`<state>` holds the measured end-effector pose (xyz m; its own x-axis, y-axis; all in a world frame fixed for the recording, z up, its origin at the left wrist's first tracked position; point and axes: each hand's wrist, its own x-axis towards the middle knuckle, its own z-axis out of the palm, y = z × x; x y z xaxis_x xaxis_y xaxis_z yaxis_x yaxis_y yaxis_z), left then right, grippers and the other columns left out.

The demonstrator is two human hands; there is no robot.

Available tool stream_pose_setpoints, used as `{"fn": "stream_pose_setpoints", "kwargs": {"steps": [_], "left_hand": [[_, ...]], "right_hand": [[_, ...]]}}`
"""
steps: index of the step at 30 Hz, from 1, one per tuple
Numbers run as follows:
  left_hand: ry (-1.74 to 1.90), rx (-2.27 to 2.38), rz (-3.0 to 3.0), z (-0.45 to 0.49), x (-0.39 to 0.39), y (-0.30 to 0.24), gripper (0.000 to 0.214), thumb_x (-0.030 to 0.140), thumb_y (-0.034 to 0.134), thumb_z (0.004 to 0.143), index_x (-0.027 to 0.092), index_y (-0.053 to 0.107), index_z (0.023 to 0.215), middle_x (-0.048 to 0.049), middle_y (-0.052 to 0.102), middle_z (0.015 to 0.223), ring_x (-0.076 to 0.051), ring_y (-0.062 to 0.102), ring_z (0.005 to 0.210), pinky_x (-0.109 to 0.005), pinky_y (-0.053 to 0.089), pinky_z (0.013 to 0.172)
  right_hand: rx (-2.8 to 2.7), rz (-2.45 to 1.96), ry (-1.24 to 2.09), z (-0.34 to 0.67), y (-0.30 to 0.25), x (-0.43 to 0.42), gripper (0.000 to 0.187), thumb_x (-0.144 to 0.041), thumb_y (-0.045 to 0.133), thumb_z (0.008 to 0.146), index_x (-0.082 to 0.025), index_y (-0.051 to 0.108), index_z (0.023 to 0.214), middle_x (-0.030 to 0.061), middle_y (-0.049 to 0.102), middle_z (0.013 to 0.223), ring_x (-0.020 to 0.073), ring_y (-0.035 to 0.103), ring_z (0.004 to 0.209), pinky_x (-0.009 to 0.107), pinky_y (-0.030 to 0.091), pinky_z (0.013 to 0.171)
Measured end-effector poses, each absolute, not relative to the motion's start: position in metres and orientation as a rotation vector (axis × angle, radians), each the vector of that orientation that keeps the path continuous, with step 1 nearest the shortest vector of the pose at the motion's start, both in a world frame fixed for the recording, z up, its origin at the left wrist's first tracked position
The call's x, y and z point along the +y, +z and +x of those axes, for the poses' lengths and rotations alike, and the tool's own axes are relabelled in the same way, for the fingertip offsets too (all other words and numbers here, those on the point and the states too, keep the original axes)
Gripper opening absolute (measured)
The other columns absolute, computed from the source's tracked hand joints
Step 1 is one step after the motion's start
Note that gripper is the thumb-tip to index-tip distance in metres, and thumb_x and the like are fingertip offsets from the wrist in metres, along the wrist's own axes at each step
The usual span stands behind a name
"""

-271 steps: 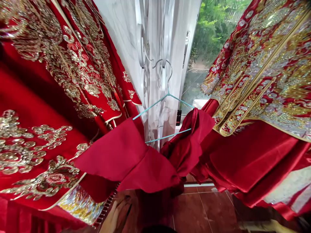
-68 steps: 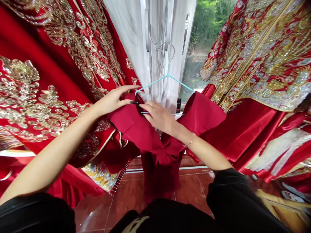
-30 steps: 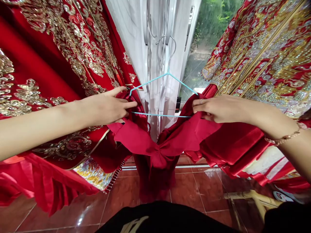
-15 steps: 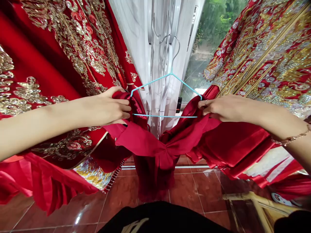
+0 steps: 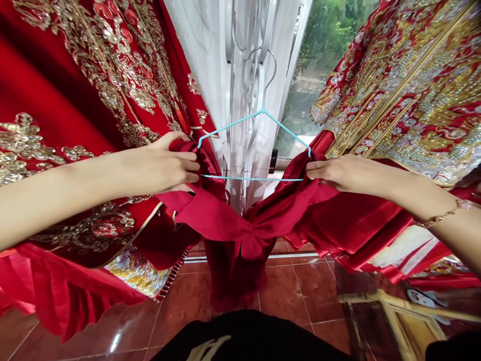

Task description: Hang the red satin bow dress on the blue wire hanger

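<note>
A plain dark red garment (image 5: 240, 228) hangs from a light blue wire hanger (image 5: 259, 131) whose metal hook sits on a white window grille (image 5: 250, 60). My left hand (image 5: 165, 163) is closed around the red cloth at the hanger's left end. At the hanger's right end my right hand (image 5: 340, 173) pinches the cloth; a thin bracelet sits on that wrist. The garment's middle sags below the hanger's bottom bar and falls toward the floor.
Red robes with gold embroidery hang close on the left (image 5: 86, 100) and on the right (image 5: 406, 95). A sheer white curtain (image 5: 195, 45) and a window with green trees (image 5: 326, 35) lie behind. Red floor tiles (image 5: 296, 301) show below, with a yellow wooden frame (image 5: 394, 311) at lower right.
My right hand went from the hanger's left end across to its right end. Both hands have since kept hold of the cloth at the two ends with small shifts.
</note>
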<state>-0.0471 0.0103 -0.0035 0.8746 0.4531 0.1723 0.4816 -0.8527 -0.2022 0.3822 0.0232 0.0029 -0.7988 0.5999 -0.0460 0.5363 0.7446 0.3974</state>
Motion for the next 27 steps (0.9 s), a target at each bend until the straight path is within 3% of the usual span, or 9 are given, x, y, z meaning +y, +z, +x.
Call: {"fn": "stream_pose_setpoints", "kwargs": {"steps": [3, 7, 12, 16, 19, 22, 27], "left_hand": [[-0.188, -0.702, -2.813, -0.047, 0.009, -0.003, 0.045, 0.048, 0.040, 0.100, 0.030, 0.067, 0.069, -0.0040, 0.065, 0.071, -0.023, 0.059, 0.087, -0.052, 0.009, 0.125], [-0.184, -0.705, -2.798, -0.047, 0.008, -0.003, 0.043, 0.047, 0.040, 0.101, 0.031, 0.067, 0.071, -0.0039, 0.065, 0.071, -0.023, 0.058, 0.088, -0.050, 0.009, 0.126], [-0.142, -0.680, -2.845, -0.049, 0.010, 0.003, 0.045, 0.048, 0.038, 0.103, 0.029, 0.065, 0.071, -0.0028, 0.063, 0.071, -0.022, 0.059, 0.086, -0.048, 0.009, 0.126], [-0.104, -0.704, -2.908, -0.054, 0.013, 0.007, 0.053, 0.053, 0.033, 0.104, 0.024, 0.068, 0.077, -0.0020, 0.063, 0.075, -0.018, 0.059, 0.087, -0.046, 0.012, 0.124], [-0.066, -0.789, -2.963, -0.056, 0.012, 0.011, 0.063, 0.058, 0.028, 0.104, 0.017, 0.070, 0.082, -0.0032, 0.067, 0.084, -0.014, 0.059, 0.093, -0.049, 0.011, 0.123], [-0.063, -0.821, -2.968, -0.055, 0.011, 0.015, 0.064, 0.055, 0.027, 0.105, 0.014, 0.069, 0.080, -0.0064, 0.069, 0.098, -0.013, 0.059, 0.098, -0.047, 0.015, 0.123], [0.072, -0.904, -2.799, -0.049, 0.012, 0.014, 0.049, 0.036, 0.033, 0.106, 0.010, 0.070, 0.086, -0.0107, 0.066, 0.113, -0.017, 0.057, 0.111, -0.053, 0.011, 0.123]], "right_hand": [[2.769, 0.966, 0.585, 0.381, 0.005, 0.021, 0.050, -0.001, 0.043, 0.083, -0.026, 0.067, 0.119, 0.0067, 0.075, 0.111, 0.0184, 0.071, 0.080, 0.033, 0.040, 0.053], [2.770, 0.968, 0.674, 0.380, 0.005, 0.022, 0.059, 0.001, 0.043, 0.084, -0.028, 0.061, 0.132, 0.0070, 0.073, 0.123, 0.0180, 0.072, 0.086, 0.032, 0.042, 0.057], [2.532, 1.067, 0.893, 0.366, -0.001, 0.022, 0.039, -0.003, 0.045, 0.089, -0.023, 0.074, 0.107, 0.0096, 0.073, 0.124, 0.0173, 0.069, 0.069, 0.033, 0.034, 0.050], [2.409, 1.148, 1.062, 0.355, -0.011, 0.009, 0.031, -0.002, 0.047, 0.090, -0.016, 0.075, 0.090, 0.0128, 0.074, 0.118, 0.0131, 0.063, 0.058, 0.031, 0.027, 0.050], [2.444, 1.096, 1.137, 0.358, -0.015, 0.008, 0.033, -0.001, 0.045, 0.090, -0.015, 0.074, 0.085, 0.0133, 0.069, 0.131, 0.0110, 0.060, 0.057, 0.031, 0.027, 0.051], [2.527, 0.941, 1.081, 0.369, -0.013, 0.019, 0.037, -0.001, 0.044, 0.087, -0.019, 0.077, 0.085, 0.0071, 0.063, 0.142, 0.0114, 0.056, 0.055, 0.034, 0.028, 0.051], [2.778, 0.861, 0.884, 0.384, -0.012, 0.033, 0.031, -0.007, 0.052, 0.091, -0.023, 0.078, 0.089, 0.0019, 0.076, 0.116, 0.0113, 0.056, 0.056, 0.034, 0.024, 0.051]]}}
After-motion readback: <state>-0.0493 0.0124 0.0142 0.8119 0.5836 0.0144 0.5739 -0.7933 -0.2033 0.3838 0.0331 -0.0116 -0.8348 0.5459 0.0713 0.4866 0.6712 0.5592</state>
